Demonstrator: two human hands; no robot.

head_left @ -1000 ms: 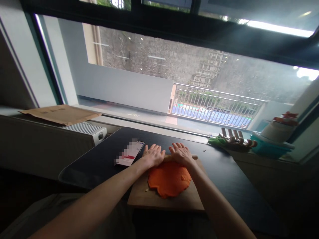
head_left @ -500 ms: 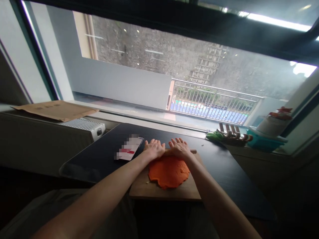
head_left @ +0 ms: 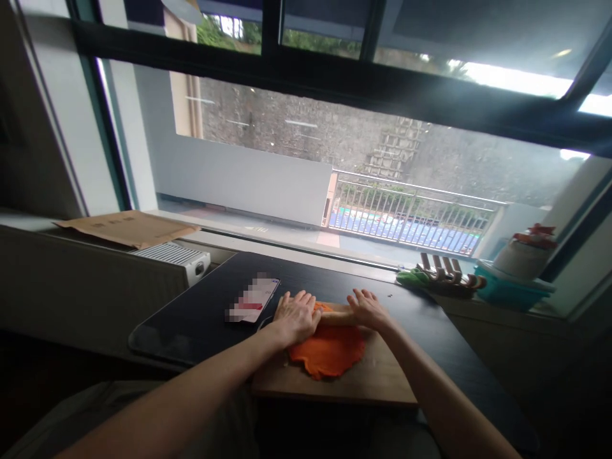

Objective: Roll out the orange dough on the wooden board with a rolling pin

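A sheet of orange dough (head_left: 329,354) with an uneven edge lies on a wooden board (head_left: 377,382). Across its far part rests a wooden rolling pin (head_left: 337,317), with a strip of dough showing beyond it. My left hand (head_left: 297,315) is flat over the pin's left end, fingers stretched forward. On the right end lies the palm of my right hand (head_left: 368,308), its fingers also extended. Both hands touch the pin from above without wrapping round it, and they cover its ends.
Left of the board, a phone (head_left: 255,299) lies on the dark table (head_left: 191,319). A brown paper envelope (head_left: 131,228) sits on the radiator (head_left: 176,258). On the windowsill stand a teal box (head_left: 509,287), a brown rack (head_left: 449,274) and a green cloth (head_left: 412,276).
The rolling pin has come back toward me over the dough, baring some at its far side. My hands are farther apart on it. The camera view has tilted up.
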